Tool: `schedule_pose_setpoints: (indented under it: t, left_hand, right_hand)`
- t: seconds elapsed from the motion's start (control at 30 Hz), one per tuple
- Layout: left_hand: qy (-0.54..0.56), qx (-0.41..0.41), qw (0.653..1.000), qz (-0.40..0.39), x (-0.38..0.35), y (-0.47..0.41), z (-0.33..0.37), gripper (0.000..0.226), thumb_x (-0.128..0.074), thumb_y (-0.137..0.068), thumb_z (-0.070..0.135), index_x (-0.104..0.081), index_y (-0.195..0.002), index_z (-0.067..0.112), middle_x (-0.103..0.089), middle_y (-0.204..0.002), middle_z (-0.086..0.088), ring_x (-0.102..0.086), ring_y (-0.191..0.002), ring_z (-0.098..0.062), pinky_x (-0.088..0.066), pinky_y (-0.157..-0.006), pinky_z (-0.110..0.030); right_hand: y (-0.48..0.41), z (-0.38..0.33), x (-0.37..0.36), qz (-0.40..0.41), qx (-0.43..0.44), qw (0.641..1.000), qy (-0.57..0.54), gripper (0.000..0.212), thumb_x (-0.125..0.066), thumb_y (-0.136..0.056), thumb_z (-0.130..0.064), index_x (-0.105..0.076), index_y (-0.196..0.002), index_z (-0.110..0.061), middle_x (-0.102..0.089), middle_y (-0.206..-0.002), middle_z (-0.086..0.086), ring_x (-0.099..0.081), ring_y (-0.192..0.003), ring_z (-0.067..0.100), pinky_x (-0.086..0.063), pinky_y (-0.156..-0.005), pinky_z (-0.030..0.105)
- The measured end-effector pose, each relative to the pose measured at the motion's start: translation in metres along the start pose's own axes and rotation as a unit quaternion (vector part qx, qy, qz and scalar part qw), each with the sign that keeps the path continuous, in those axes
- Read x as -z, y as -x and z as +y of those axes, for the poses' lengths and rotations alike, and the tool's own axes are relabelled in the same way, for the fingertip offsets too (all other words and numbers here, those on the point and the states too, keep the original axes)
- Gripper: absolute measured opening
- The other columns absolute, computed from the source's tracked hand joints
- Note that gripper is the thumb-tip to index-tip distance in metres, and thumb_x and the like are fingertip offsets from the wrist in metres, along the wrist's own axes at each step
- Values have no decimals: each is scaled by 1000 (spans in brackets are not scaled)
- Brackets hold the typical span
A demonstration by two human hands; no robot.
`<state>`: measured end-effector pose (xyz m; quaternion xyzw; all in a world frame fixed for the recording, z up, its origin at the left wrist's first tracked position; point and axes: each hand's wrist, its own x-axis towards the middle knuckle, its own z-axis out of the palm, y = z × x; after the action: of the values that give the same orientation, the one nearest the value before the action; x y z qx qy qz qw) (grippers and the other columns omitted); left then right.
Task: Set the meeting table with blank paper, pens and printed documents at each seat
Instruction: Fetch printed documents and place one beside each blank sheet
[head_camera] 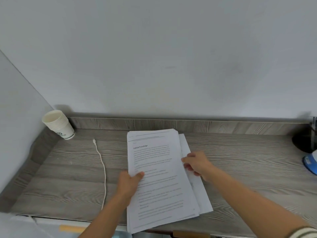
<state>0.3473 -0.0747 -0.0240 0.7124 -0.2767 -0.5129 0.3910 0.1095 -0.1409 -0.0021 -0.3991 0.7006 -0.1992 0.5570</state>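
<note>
— What stands around the papers?
— A stack of paper cups (pixel 58 125) in the upper left of the frame, in the corner where the grey wood desk (pixel 248 169) meets the wall; a white cable (pixel 103 169) runs down left of centre, just beside the left hand (pixel 129 183) but apart from the sheets; at the right edge a black object (pixel 302 141) and below it something blue (pixel 309 164), both cut off by the frame and well apart from the papers.
— Anything in the way?
— Only the two hands lie over the sheets.
— And the printed documents (pixel 159 169)?
— They lie flat as a pile in the centre of the frame; the long axis runs from the bottom edge up toward the wall; the heading "Political Knowledge" sits at the far end, so the page top points to the wall; the near end overhangs the desk's front edge; the lower sheets fan out to the right.
— The hands?
— The left hand pinches the pile's left edge, thumb on the top page, fingers hidden beneath; the right hand (pixel 197 164) curls its fingers round the right edge, thumb on top; how many sheets either holds I cannot tell.
</note>
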Motion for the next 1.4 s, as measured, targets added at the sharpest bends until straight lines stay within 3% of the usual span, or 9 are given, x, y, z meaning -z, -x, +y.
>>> schedule_pose_setpoints:
  t: [0.1,0.2,0.37,0.5,0.6,0.8,1.0,1.2,1.4]
  left_hand:
    - [-15,-6,1000,-4,-2,3,-2,7,-67,-87,8,-69,-85,14,-73,-84,-6,-71,-77,-24,-56,-61,-30]
    - [-40,-33,999,3,-7,9,0,7,-66,-88,8,-68,-86,15,-70,-79,1,-68,-73,-17,-53,-57,-25]
    - [-2,-13,1000,-22,-16,13,6,7,-69,-87,9,-70,-93,10,-73,-86,-5,-70,-81,-24,-57,-65,-31]
    - [25,1,998,-52,-14,13,16,13,-70,-85,6,-71,-98,7,-74,-92,-10,-71,-83,-27,-60,-70,-38]
    - [44,-18,996,-81,-15,19,28,11,-70,-85,6,-72,-95,10,-76,-89,-8,-73,-79,-25,-60,-65,-36]
    - [60,-187,976,-91,-15,44,75,18,-70,-83,5,-70,-100,12,-76,-96,-1,-73,-86,-17,-59,-66,-27]
    - [51,-339,932,-117,-2,53,105,37,-69,-82,-2,-68,-100,31,-74,-102,16,-68,-98,-5,-56,-81,-19]
    - [-15,-314,946,-82,-11,32,78,58,-73,-82,9,-47,-132,20,-62,-125,3,-58,-118,-15,-51,-96,-39]
    - [-2,-234,963,-135,-11,33,77,32,-74,-81,7,-68,-100,32,-73,-106,10,-67,-105,-14,-55,-82,-28]
  right_hand:
    - [-6,7,-6,14,38,996,79,21,-69,-87,-27,-67,-86,-6,-61,-78,7,-54,-65,17,-41,-57,28]
    - [-5,14,-9,97,103,966,215,23,-67,-86,-39,-72,-94,-17,-64,-106,1,-57,-105,20,-49,-82,37]
    - [7,15,-15,24,95,995,19,55,-71,-86,-26,-49,-137,-21,-44,-140,3,-47,-125,22,-45,-91,33]
    - [9,9,1,27,32,993,-109,72,-73,-85,-16,-35,-146,-11,-56,-133,13,-64,-97,27,-57,-69,38]
    - [16,4,16,-57,-9,990,-132,54,-79,-79,-18,-58,-126,-2,-74,-106,13,-73,-86,28,-61,-76,43]
    - [48,-32,38,-65,177,958,-218,25,-73,-82,-8,-70,-107,-4,-76,-103,10,-75,-89,27,-61,-73,38]
    - [73,-50,50,-94,334,909,-231,34,-70,-76,-7,-69,-111,-11,-74,-113,4,-71,-101,18,-59,-80,28]
    - [47,-18,42,-68,277,952,-114,40,-76,-79,-3,-67,-115,-17,-74,-112,-3,-69,-105,13,-52,-99,45]
    - [54,-14,30,-56,257,957,-122,28,-72,-84,-9,-70,-111,-20,-75,-111,-2,-69,-106,20,-57,-90,37]
